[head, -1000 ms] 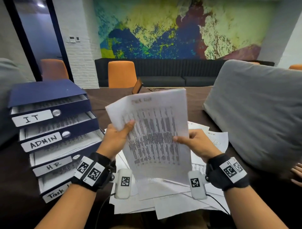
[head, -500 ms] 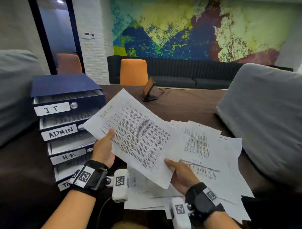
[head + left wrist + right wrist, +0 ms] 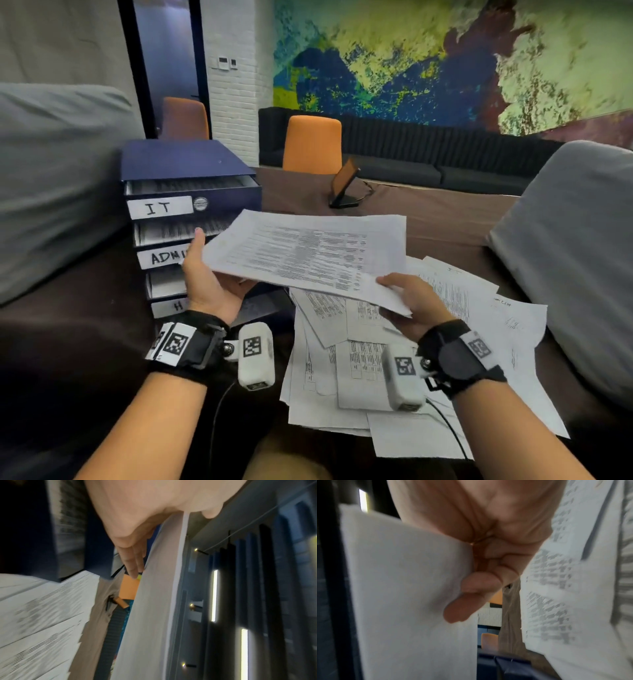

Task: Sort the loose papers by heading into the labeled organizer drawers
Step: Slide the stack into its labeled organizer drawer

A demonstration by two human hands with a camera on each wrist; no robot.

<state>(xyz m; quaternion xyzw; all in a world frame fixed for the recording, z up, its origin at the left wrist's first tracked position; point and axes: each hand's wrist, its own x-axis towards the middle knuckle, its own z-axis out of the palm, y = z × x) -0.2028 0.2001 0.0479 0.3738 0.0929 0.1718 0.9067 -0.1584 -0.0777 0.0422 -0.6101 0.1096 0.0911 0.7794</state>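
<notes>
Printed sheet (image 3: pixel 308 255) held nearly flat above loose pile (image 3: pixel 394 359), beside organizer (image 3: pixel 185 161) drawers. Left hand (image 3: pixel 209 274) pinches left edge; right hand (image 3: pixel 411 305) pinches near corner. Risk: floppy sheet sags, catches drawer lip, crumples or misfiles.

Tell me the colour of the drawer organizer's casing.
Dark navy blue, with white handwritten labels; the stacked drawer organizer shows best in the head view.
</notes>
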